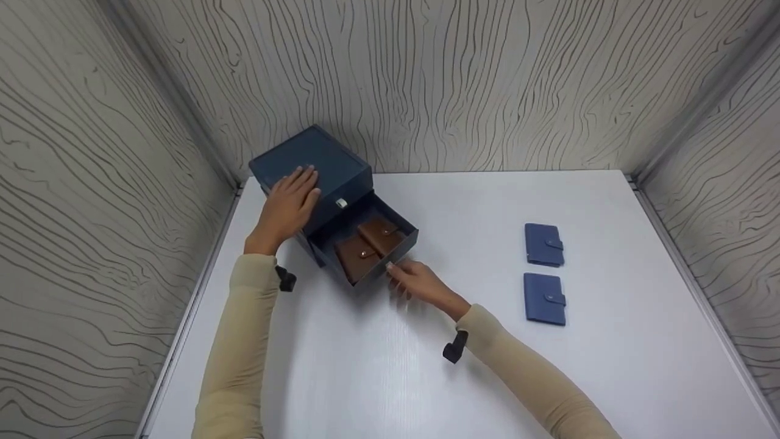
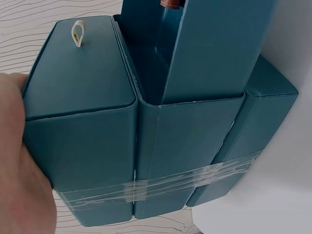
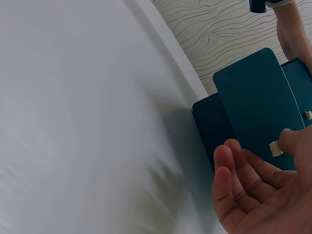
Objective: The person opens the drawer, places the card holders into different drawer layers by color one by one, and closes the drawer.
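While the far-left box (image 1: 320, 152) is being touched by the left hand (image 1: 289, 200), fingers straight, its pulled-out drawer (image 3: 256, 102) is being touched by the right hand (image 1: 421, 285). Right thumb and fingers are being held apart.

My teal box (image 1: 317, 152), three tiers high, stands askew at the far left corner of the table (image 1: 463, 213); its middle drawer (image 3: 258, 102) slants open before me.

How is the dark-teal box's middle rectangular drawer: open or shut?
Open: the drawer juts out from the box, exposing two brown strapped wallets inside.
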Tool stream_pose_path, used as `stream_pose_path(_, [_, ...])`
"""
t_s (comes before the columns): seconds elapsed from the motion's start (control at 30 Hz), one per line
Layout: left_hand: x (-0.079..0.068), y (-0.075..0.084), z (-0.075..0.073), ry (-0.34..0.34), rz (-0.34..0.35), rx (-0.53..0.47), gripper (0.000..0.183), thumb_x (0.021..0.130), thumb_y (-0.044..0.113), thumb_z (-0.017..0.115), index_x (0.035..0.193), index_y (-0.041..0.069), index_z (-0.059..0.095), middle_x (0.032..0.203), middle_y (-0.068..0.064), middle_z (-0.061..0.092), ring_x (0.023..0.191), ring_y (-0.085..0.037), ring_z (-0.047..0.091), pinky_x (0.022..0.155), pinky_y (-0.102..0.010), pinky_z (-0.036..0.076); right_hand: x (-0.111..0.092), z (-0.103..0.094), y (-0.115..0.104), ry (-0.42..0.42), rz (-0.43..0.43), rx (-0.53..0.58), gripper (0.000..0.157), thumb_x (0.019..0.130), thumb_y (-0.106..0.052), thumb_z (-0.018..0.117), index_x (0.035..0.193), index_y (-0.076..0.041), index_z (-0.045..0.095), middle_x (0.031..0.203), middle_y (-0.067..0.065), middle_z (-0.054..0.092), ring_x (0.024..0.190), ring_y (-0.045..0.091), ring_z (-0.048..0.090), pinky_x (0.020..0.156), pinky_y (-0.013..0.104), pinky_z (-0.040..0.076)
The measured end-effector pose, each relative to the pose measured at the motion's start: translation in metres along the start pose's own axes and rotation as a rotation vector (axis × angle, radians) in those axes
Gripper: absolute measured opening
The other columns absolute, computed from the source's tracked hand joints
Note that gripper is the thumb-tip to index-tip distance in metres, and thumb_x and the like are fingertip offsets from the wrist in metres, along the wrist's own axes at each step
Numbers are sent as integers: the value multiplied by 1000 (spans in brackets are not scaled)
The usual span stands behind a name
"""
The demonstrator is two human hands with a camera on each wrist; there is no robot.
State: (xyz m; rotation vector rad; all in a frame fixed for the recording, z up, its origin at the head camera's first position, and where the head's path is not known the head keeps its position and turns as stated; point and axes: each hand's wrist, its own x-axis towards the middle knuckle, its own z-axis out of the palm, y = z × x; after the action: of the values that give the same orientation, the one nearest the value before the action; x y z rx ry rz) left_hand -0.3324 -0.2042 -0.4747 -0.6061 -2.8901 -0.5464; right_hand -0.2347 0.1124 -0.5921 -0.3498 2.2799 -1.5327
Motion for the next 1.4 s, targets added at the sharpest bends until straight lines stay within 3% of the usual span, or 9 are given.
stream_pose_path(0.27, [1,0,0,-20,-17,4,58,118,40,34,168,11,33,176,-8,29,166,-30,22,137,-53,14,3,3,-2,43,-8,14,46,113,-32,53,115,9,72,105,26,75,95,45,71,68,28,58])
stream_pose_path(0.5, [1,0,1,-22,-26,7,58,118,40,33,168,11,32,177,-8,29,166,-30,21,137,-53,12,4,8,-4,91,-12,57,39,111,-26,56,111,10,71,104,29,73,90,42,71,68,32,59])
stream_pose_path(0.8, [1,0,2,-20,-19,-5,59,118,41,32,168,10,32,176,-9,29,166,-31,21,137,-54,12,4,10,-6,110,-6,99,36,112,-22,56,112,12,70,106,32,72,90,43,69,63,24,53])
stream_pose_path(1.0, [0,1,2,-22,-29,-5,58,118,41,32,168,11,32,177,-7,29,167,-29,21,137,-53,12,3,10,-5,112,-7,86,36,112,-23,55,112,11,70,106,32,72,87,36,70,67,30,56])
stream_pose_path(1.13, [1,2,3,-32,-27,-8,59,118,41,31,169,12,32,177,-7,28,167,-29,20,137,-53,12,2,9,-5,127,-9,87,35,111,-22,57,109,10,70,101,28,73,86,39,70,66,30,56])
stream_pose_path(1.4, [2,0,1,-36,-43,9,59,118,42,30,169,12,30,177,-6,27,167,-29,19,137,-52,12,4,11,-7,121,-5,106,36,112,-23,56,112,11,70,103,29,72,77,18,67,64,23,53])
